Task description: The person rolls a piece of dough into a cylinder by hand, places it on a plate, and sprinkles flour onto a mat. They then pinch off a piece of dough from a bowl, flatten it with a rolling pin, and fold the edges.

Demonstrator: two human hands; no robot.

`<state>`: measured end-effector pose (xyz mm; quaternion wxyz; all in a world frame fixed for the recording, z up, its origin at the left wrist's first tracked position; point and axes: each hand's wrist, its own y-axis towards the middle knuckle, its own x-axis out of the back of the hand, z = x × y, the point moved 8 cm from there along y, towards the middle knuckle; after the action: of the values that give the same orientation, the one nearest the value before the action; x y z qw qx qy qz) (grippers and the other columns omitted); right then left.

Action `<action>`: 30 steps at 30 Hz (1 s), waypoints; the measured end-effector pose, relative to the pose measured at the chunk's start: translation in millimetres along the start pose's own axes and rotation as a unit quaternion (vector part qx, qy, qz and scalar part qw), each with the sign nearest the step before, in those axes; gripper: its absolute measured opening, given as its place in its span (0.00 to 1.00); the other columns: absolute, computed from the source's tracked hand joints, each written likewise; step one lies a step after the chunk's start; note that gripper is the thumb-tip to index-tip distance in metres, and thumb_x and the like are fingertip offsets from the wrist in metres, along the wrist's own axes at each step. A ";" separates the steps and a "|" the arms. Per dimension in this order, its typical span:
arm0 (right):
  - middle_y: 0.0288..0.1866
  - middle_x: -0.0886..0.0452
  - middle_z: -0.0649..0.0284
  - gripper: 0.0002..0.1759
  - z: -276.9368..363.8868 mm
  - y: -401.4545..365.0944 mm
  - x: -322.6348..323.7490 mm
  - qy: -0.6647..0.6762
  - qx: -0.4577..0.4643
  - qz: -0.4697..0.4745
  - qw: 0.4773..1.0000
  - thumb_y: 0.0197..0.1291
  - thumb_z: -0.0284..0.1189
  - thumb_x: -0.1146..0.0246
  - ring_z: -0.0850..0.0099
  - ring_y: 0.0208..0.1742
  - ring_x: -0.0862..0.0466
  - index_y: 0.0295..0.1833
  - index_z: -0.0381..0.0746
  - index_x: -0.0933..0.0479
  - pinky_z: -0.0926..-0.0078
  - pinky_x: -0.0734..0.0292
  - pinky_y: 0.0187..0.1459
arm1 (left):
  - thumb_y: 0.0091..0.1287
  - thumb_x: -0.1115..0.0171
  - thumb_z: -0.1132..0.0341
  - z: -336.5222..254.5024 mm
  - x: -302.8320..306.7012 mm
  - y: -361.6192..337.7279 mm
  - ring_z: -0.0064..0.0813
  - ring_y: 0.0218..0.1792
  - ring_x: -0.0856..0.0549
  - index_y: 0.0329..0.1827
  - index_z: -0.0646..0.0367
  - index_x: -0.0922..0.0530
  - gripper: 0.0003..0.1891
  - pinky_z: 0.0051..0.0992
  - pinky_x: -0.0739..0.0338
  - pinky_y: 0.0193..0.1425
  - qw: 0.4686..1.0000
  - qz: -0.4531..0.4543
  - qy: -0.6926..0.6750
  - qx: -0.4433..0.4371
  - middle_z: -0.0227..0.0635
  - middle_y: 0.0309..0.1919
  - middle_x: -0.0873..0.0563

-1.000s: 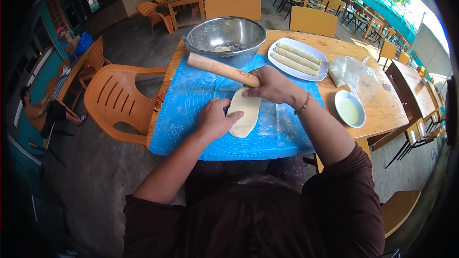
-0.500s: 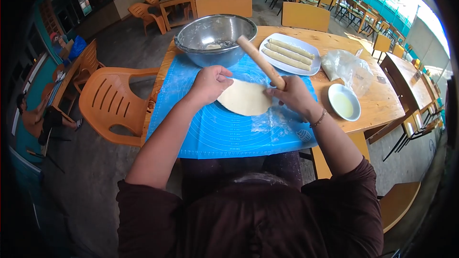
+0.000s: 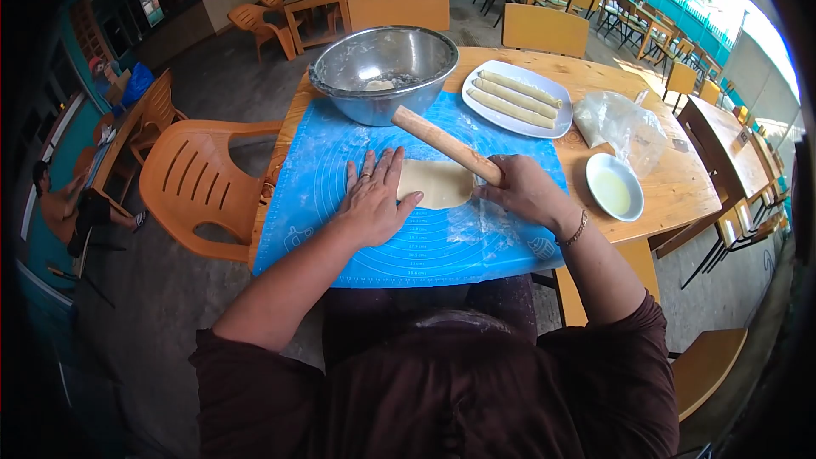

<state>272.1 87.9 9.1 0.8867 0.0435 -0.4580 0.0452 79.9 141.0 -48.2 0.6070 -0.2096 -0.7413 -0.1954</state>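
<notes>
A flat, pale sheet of dough (image 3: 435, 184) lies on the floured blue baking mat (image 3: 399, 259). My left hand (image 3: 374, 200) is spread flat, fingers apart, over the dough's left edge and the mat beside it. In my right hand (image 3: 523, 189) is a wooden rolling pin (image 3: 446, 144), gripped near one end and slanting up to the left above the dough. The thumb side of that hand is right at the dough's right edge. Behind the mat stands a metal mixing bowl (image 3: 384, 102) with flour on its inside and a small pale lump in it.
Three rolled dough sticks (image 3: 516, 99) lie on a white plate (image 3: 546, 128) at the back. To the right are a clear plastic bag (image 3: 619, 126) and a small bowl of pale liquid (image 3: 614, 189). An orange chair (image 3: 200, 178) stands left; a person (image 3: 64, 204) sits farther off.
My left hand has gone from pinching the dough's left edge to lying flat there. The dough looks narrower. The rolling pin has tipped lower toward the left, still in my right hand.
</notes>
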 end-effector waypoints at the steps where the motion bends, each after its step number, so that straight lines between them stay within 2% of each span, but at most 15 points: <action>1: 0.34 0.16 0.43 0.19 3.8 -0.8 1.1 -0.031 0.010 0.004 0.999 0.57 0.36 0.31 0.48 0.38 0.16 0.45 0.31 0.18 0.56 0.22 0.44 | 0.76 0.55 0.45 -2.0 1.6 -2.7 0.59 0.80 0.54 0.80 0.65 0.55 0.40 0.55 0.64 0.81 1.000 -0.002 0.003 -0.003 0.55 0.79 0.48; 3: 0.34 0.16 0.44 0.19 4.1 -0.9 3.8 -0.042 0.018 0.006 0.999 0.57 0.36 0.31 0.48 0.38 0.15 0.46 0.31 0.18 0.57 0.22 0.45 | 0.76 0.54 0.46 -0.7 -1.1 -6.2 0.60 0.80 0.53 0.79 0.67 0.54 0.41 0.56 0.64 0.81 1.000 -0.003 0.003 -0.005 0.58 0.79 0.49; 5: 0.35 0.15 0.44 0.19 1.2 1.1 4.7 -0.054 0.032 0.009 0.998 0.57 0.36 0.31 0.48 0.39 0.15 0.47 0.31 0.18 0.57 0.22 0.46 | 0.75 0.50 0.52 3.8 1.6 -7.0 0.61 0.76 0.44 0.75 0.73 0.50 0.37 0.53 0.54 0.80 0.998 -0.063 -0.010 -0.016 0.64 0.73 0.41; 6: 0.36 0.15 0.48 0.18 -4.2 3.1 4.4 -0.032 0.047 0.005 0.998 0.58 0.33 0.30 0.55 0.38 0.15 0.49 0.31 0.18 0.62 0.21 0.44 | 0.75 0.50 0.52 8.7 0.5 -7.2 0.61 0.76 0.44 0.75 0.73 0.50 0.37 0.53 0.54 0.80 0.998 -0.065 -0.010 -0.014 0.64 0.73 0.41; 8: 0.36 0.15 0.52 0.17 -9.6 6.4 4.0 -0.008 0.061 -0.001 0.998 0.60 0.30 0.30 0.61 0.37 0.15 0.51 0.31 0.19 0.66 0.21 0.43 | 0.73 0.45 0.58 28.2 42.8 -26.9 0.59 0.67 0.31 0.68 0.75 0.41 0.31 0.50 0.41 0.73 0.898 -0.353 -0.256 -0.054 0.63 0.64 0.31; 11: 0.41 0.18 0.50 0.18 -8.6 7.8 -1.8 0.005 0.081 -0.010 0.997 0.59 0.30 0.30 0.58 0.41 0.16 0.52 0.32 0.19 0.66 0.21 0.46 | 0.72 0.47 0.65 16.2 95.5 -36.3 0.54 0.58 0.25 0.61 0.74 0.34 0.21 0.45 0.33 0.65 0.885 -0.432 -0.117 -0.127 0.59 0.56 0.26; 13: 0.42 0.19 0.49 0.18 2.5 11.0 -4.3 -0.022 0.125 -0.053 0.990 0.55 0.31 0.30 0.53 0.45 0.19 0.51 0.36 0.17 0.61 0.23 0.52 | 0.74 0.49 0.66 10.0 110.4 -27.7 0.52 0.58 0.24 0.56 0.72 0.28 0.16 0.44 0.32 0.65 0.887 -0.409 -0.149 -0.151 0.57 0.54 0.24; 15: 0.42 0.20 0.50 0.18 8.9 18.1 -12.5 -0.044 0.149 -0.066 0.986 0.55 0.30 0.30 0.53 0.46 0.19 0.51 0.37 0.17 0.61 0.24 0.52 | 0.76 0.52 0.65 -2.5 98.0 -4.2 0.48 0.62 0.25 0.55 0.70 0.25 0.15 0.40 0.34 0.69 0.923 -0.255 -0.210 -0.196 0.52 0.56 0.22; 17: 0.42 0.22 0.52 0.18 10.2 25.3 -19.3 -0.067 0.167 -0.080 0.980 0.54 0.30 0.30 0.54 0.47 0.20 0.51 0.38 0.16 0.61 0.24 0.53 | 0.78 0.52 0.62 -13.0 83.2 10.5 0.49 0.68 0.28 0.57 0.68 0.24 0.17 0.39 0.36 0.73 0.930 -0.222 -0.214 -0.200 0.51 0.60 0.22; 19: 0.42 0.23 0.52 0.18 12.4 31.9 -26.9 -0.063 0.206 -0.080 0.973 0.55 0.30 0.31 0.54 0.48 0.21 0.52 0.39 0.16 0.61 0.25 0.54 | 0.79 0.53 0.58 -27.7 56.4 26.0 0.50 0.75 0.36 0.65 0.67 0.27 0.22 0.40 0.41 0.77 0.965 -0.128 -0.111 -0.199 0.51 0.69 0.28; 20: 0.42 0.23 0.52 0.18 10.7 33.3 -29.8 -0.064 0.206 -0.079 0.973 0.55 0.30 0.31 0.54 0.48 0.21 0.52 0.39 0.16 0.61 0.25 0.54 | 0.79 0.57 0.52 -28.4 42.5 34.0 0.49 0.79 0.45 0.73 0.65 0.34 0.28 0.39 0.48 0.82 0.980 -0.077 -0.083 -0.166 0.51 0.75 0.36; 23: 0.45 0.22 0.50 0.17 6.9 35.8 -29.4 -0.090 0.204 -0.097 0.970 0.59 0.31 0.35 0.53 0.49 0.21 0.52 0.38 0.16 0.61 0.25 0.55 | 0.80 0.64 0.47 -22.3 17.7 48.2 0.47 0.80 0.49 0.77 0.63 0.40 0.32 0.38 0.54 0.83 0.995 0.000 -0.019 -0.101 0.49 0.78 0.41; 26: 0.44 0.19 0.47 0.16 -5.3 46.1 -14.9 -0.013 0.169 -0.097 0.981 0.64 0.34 0.41 0.50 0.48 0.19 0.45 0.34 0.15 0.58 0.25 0.53 | 0.79 0.70 0.44 -23.8 14.9 52.4 0.46 0.81 0.52 0.79 0.62 0.43 0.35 0.37 0.57 0.84 0.996 0.066 -0.003 -0.067 0.48 0.79 0.45; 28: 0.39 0.17 0.44 0.20 -18.7 59.2 -1.6 -0.060 0.063 -0.066 0.994 0.68 0.37 0.45 0.46 0.44 0.17 0.37 0.32 0.16 0.54 0.24 0.51 | 0.80 0.71 0.44 -21.8 11.2 56.0 0.45 0.81 0.52 0.79 0.63 0.43 0.35 0.37 0.57 0.84 0.995 0.082 -0.002 -0.062 0.47 0.80 0.45; 30: 0.36 0.17 0.43 0.22 -15.3 62.8 1.2 -0.101 0.055 -0.092 0.989 0.69 0.38 0.46 0.45 0.42 0.17 0.33 0.31 0.17 0.53 0.24 0.50 | 0.80 0.71 0.44 -22.5 10.7 59.3 0.45 0.81 0.53 0.79 0.63 0.44 0.35 0.37 0.57 0.84 0.994 0.095 -0.001 -0.060 0.47 0.80 0.46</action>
<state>277.7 152.0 3.6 0.8328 0.1382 -0.5359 -0.0157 128.9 179.1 -31.5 0.6086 -0.3152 -0.7054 -0.1805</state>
